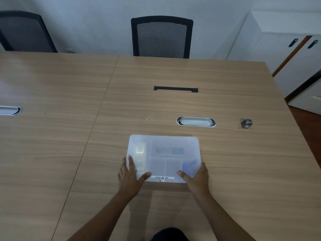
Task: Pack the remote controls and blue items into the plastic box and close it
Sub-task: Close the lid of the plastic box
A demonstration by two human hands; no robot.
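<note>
Head view, plastic box (165,145), frosted white, closed

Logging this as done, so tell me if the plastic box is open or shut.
Shut: the lid lies flat over the plastic box, remote control blurred beneath. Latched: cannot tell.

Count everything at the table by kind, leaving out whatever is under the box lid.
plastic box: 1
hands: 2, left hand and right hand
oval cable ports: 2
black slot cover: 1
small grey object: 1
chairs: 2
Total: 9
</note>
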